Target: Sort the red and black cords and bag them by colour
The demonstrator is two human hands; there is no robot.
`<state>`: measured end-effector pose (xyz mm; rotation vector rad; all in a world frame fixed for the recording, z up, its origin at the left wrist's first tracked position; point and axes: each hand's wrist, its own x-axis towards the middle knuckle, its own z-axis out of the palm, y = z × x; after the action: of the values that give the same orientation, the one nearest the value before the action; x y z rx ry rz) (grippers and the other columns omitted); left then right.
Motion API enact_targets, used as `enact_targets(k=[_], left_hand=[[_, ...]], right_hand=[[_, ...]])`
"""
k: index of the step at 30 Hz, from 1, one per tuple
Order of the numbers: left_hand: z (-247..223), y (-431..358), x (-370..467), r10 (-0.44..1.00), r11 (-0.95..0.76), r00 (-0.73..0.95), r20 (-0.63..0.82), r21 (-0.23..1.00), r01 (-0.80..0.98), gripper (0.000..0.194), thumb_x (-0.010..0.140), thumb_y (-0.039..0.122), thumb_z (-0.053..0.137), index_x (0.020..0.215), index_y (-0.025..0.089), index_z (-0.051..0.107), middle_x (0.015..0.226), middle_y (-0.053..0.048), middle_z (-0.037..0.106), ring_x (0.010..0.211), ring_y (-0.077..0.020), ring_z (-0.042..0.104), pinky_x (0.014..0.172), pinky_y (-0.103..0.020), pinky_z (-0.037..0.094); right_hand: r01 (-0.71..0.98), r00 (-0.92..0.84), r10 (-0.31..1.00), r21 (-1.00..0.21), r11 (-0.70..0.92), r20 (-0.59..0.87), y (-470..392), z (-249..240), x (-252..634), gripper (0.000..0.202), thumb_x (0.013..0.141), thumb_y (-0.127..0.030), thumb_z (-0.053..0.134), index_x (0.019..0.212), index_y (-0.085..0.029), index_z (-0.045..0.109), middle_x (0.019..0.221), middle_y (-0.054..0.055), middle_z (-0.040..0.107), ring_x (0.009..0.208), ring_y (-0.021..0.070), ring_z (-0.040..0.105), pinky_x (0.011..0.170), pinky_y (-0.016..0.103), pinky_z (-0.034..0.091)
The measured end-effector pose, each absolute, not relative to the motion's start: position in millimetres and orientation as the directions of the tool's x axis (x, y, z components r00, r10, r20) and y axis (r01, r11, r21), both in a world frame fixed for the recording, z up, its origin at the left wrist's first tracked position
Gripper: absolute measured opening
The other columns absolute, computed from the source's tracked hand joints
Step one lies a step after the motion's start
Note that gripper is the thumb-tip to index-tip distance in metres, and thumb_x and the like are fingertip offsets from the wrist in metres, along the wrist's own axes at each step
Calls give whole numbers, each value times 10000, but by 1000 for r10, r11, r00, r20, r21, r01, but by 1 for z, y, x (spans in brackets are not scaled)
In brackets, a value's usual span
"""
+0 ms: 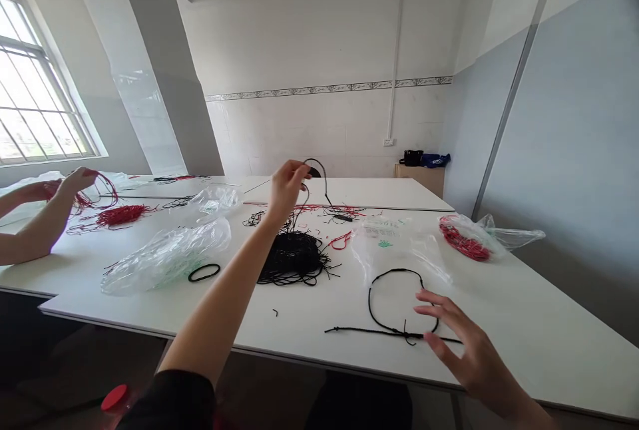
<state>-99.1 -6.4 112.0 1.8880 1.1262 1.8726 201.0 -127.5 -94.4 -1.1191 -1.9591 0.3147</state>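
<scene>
My left hand (286,189) is raised over the far part of the table, its fingers closed on a thin black cord (324,177) that arcs up and hangs to the right. Below it lies a heap of black cords (292,257) with loose ends sticking out. My right hand (464,343) is held with fingers apart at the right edge of a black cord loop (370,300). That loop, knotted at the bottom over a straight length of cord, lies on the white table (299,323). Whether my right fingertips touch the cord I cannot tell.
Clear plastic bags (170,257) lie on the left; another holds red cords (464,240) at right. A small black loop (204,273) and red scraps (341,240) lie around the heap. At far left, another person's hands (74,184) hold red cords.
</scene>
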Motion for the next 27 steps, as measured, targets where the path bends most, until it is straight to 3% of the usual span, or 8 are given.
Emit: enact_targets(k=[3, 5, 8, 12, 19, 24, 27], left_hand=[[102, -21, -58, 744, -668, 153, 650, 729, 150, 183, 756, 334, 549, 783, 155, 577, 797, -49, 601, 752, -127, 594, 533, -202, 448], [84, -21, -31, 737, -664, 267, 621, 738, 117, 217, 754, 363, 554, 786, 150, 576, 760, -40, 601, 731, -125, 595, 547, -207, 455], [49, -8, 1, 787, -603, 277, 552, 783, 152, 242, 742, 387, 564, 771, 147, 578, 631, -9, 581, 593, -95, 558, 530, -209, 446], [5, 17, 15, 854, -501, 239, 462, 855, 133, 262, 737, 402, 564, 766, 141, 562, 567, 6, 561, 505, -83, 528, 496, -214, 441], [-38, 25, 17, 866, -396, 349, 359, 918, 38, 273, 752, 402, 547, 757, 130, 525, 636, -12, 575, 526, -98, 564, 520, -242, 483], [-38, 19, 17, 842, -322, 453, 294, 946, -15, 289, 802, 393, 467, 732, 125, 548, 676, -21, 574, 607, -92, 561, 618, -251, 468], [-40, 19, 15, 815, -270, 530, 236, 963, -13, 268, 772, 360, 515, 713, 107, 580, 697, -49, 598, 613, -95, 547, 612, -248, 448]], right_hand=[[453, -274, 747, -603, 656, 606, -112, -55, 197, 276, 830, -346, 484, 1086, -251, 528, 1207, 59, 504, 1151, 220, 454, 941, 377, 418], [360, -287, 748, -657, 663, 598, -88, -31, 189, 302, 814, -342, 517, 1099, -245, 513, 1152, 60, 530, 1095, 206, 490, 920, 369, 427], [152, -304, 791, -793, 590, 531, -41, -17, 173, 440, 760, -365, 584, 1159, -227, 460, 1098, 80, 543, 956, 195, 552, 772, 347, 484], [-112, -317, 861, -917, 382, 397, 4, -35, 166, 281, 794, -407, 521, 921, -159, 547, 747, 33, 580, 661, 127, 559, 635, 297, 467], [-76, -349, 874, -940, 334, 339, 0, -59, 173, 231, 744, -366, 599, 811, -145, 583, 682, 18, 579, 605, 116, 541, 622, 296, 450], [-221, -214, 908, -923, 314, 360, 3, -57, 176, 193, 722, -332, 633, 789, -159, 580, 677, -5, 554, 561, 95, 518, 575, 268, 424], [-255, -142, 921, -912, 321, 364, 7, -56, 181, 199, 716, -345, 635, 791, -179, 553, 710, -22, 524, 550, 76, 503, 567, 253, 423]])
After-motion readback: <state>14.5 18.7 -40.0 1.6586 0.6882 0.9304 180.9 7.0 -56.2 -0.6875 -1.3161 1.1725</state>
